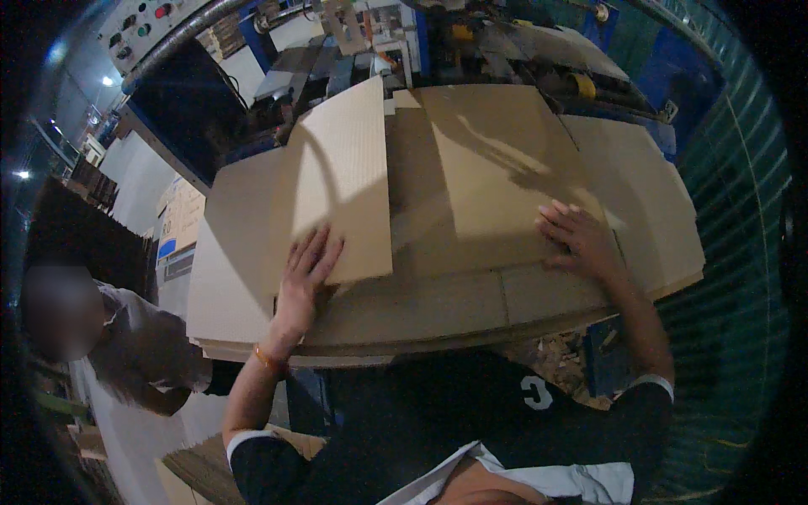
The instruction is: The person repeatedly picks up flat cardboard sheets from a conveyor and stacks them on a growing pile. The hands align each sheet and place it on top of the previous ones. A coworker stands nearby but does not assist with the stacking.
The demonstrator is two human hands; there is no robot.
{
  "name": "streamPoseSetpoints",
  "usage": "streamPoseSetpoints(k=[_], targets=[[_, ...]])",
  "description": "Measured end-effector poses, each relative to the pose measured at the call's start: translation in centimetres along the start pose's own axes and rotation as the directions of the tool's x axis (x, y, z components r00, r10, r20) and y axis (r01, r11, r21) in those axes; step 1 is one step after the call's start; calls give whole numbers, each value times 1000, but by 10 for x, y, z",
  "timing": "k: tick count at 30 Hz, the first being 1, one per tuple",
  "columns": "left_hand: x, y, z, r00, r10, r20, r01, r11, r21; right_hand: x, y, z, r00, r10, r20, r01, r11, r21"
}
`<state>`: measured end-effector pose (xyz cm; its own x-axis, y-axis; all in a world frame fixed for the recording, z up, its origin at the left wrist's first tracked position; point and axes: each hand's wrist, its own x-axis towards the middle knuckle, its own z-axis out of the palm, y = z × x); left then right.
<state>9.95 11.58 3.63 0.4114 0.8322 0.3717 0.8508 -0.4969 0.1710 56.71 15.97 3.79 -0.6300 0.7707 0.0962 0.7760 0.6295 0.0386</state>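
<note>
A flat stack of brown cardboard sheets [412,324] lies in front of me, creased into panels. My left hand [307,273] rests with its fingers spread on the lower part of a lighter, ribbed cardboard panel [353,177], whose right edge appears raised a little. On the right, my right hand [576,244] lies palm down, fingers stretched out, near the edge of a second cardboard panel [505,168]. Between the two panels runs a darker, shaded strip of cardboard. An orange band circles my left wrist. Neither hand is closed around anything.
A blue-framed machine [189,101] with rollers stands beyond the stack, its control panel [139,29] at the upper left. Green corrugated sheeting [732,252] rises at the right. Another person [143,345] is at the left, near stacked cardboard. Scraps [551,362] lie below the stack.
</note>
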Motion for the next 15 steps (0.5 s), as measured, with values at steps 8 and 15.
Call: streamPoseSetpoints(k=[8, 15], targets=[[140, -75, 53, 988, -71, -138, 101, 971, 219, 123, 61, 22, 975, 217, -54, -209, 970, 121], [51, -75, 23, 908, -121, -402, 152, 987, 45, 18, 52, 1, 883, 344, -319, -273, 930, 247]])
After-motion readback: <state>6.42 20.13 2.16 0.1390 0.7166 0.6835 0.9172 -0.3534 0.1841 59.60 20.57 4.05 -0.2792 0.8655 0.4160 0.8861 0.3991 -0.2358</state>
